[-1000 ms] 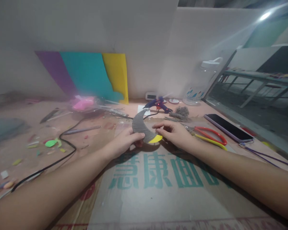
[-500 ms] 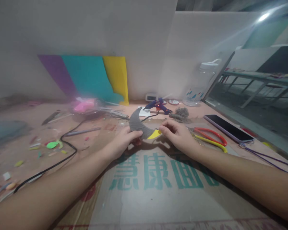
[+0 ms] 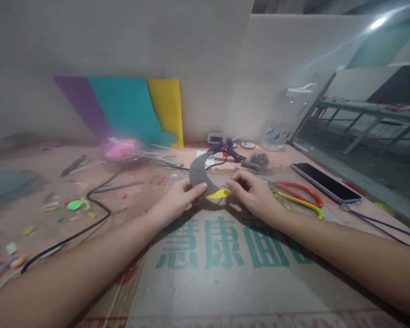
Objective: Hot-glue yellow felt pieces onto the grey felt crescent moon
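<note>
A crescent shape (image 3: 199, 175) wrapped in grey yarn is held up over the cardboard, its lower right tip bare and yellow. My left hand (image 3: 187, 193) grips the lower left of the crescent, thumb in front and the other fingers mostly hidden behind. Beside the yellow tip, my right hand (image 3: 248, 187) is closed in a pinch. A thin strand of grey yarn seems to run from the wrapped edge to those fingertips. Behind the right hand lies a loose tangle of grey yarn (image 3: 258, 161).
Behind the crescent rests a blue glue gun (image 3: 225, 148) with a red light. Scissors (image 3: 300, 193) with red and yellow handles and a phone (image 3: 324, 182) lie rightward. A clear bottle (image 3: 283, 120) stands at the back. Clay scraps and a black cable (image 3: 102, 209) are left.
The crescent and my left hand have shifted slightly right, and the crescent has tilted so its yellow tip points more to the right. My right hand has barely moved.
</note>
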`<action>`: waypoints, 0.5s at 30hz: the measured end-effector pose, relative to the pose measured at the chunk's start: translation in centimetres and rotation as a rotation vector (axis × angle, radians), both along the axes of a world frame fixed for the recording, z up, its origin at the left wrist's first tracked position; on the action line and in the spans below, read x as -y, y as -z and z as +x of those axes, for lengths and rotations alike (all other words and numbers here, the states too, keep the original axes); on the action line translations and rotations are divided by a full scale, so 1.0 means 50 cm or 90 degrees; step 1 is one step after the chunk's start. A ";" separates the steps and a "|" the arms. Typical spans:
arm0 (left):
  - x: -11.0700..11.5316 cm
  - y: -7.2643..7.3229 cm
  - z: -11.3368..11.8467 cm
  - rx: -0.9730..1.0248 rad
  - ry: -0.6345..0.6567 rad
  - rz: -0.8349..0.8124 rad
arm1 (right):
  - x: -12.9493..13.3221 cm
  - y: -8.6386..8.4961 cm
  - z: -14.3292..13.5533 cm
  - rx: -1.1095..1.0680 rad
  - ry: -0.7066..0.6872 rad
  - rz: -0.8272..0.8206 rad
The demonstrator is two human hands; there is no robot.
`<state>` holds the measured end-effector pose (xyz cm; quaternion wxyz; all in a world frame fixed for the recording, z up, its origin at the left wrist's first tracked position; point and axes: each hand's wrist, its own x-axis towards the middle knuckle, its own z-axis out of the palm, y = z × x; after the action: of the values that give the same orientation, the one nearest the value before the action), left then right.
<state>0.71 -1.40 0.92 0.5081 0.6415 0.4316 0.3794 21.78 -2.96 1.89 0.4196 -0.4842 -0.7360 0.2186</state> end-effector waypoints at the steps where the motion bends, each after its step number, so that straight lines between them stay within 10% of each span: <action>1: 0.000 0.000 0.000 0.003 0.002 -0.001 | -0.002 0.000 0.002 -0.027 0.004 0.011; 15: 0.003 0.003 -0.001 0.020 0.034 -0.047 | -0.003 0.009 -0.001 -0.069 -0.120 -0.185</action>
<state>0.68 -1.58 0.77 0.5482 0.6277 0.4198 0.3596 21.72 -2.83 1.45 0.3621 -0.4562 -0.7151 0.3866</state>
